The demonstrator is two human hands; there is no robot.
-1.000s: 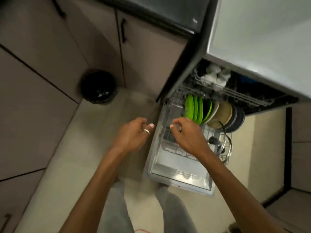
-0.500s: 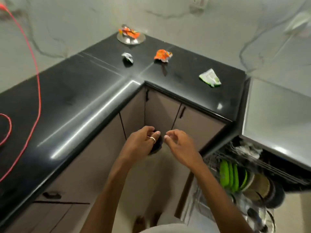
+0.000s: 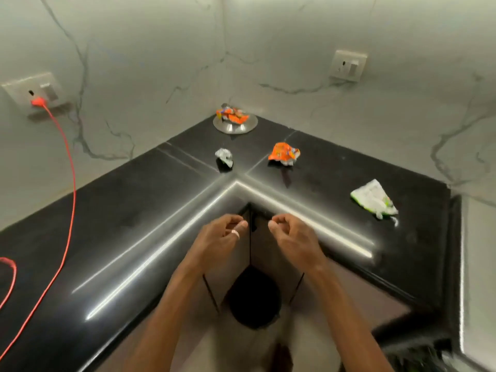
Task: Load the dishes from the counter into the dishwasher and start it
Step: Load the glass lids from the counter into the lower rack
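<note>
Dishes: how many are left to load, as far as you can see?

One, I think, but start close in. The left grip (image 3: 220, 237) and the right grip (image 3: 295, 237) hang side by side in front of the inner cabinet corner. Their fingers are loosely curled, and both are released and carry nothing. Below them a round black bin (image 3: 253, 299) stands on the floor.

And the dishwasher (image 3: 479, 277)?

Only a pale slab at the right edge, with something dark and blurred under it at the bottom. I cannot tell how full it is or whether its door is open.

What about the glossy black L-shaped stone surface (image 3: 134, 210)?

Mostly litter. Past the inner corner lie a crumpled silver foil ball (image 3: 224, 157) and a crumpled orange wrapper (image 3: 284, 154). A flattened white-and-green packet (image 3: 374, 200) lies well apart to the right. None of that belongs in the machine.

So where is the dish?

In the far corner against the marbled wall is a round steel plate (image 3: 233, 128), with orange wrappers (image 3: 232, 115) heaped on it. It sits well beyond both grips. Farther left, a red cable (image 3: 68, 170) drops from a wall socket (image 3: 32, 88).

Your judgement on progress?

Late stage. What remains looks like tipping the wrappers off, carrying the plate over, closing the door and starting the cycle.
</note>
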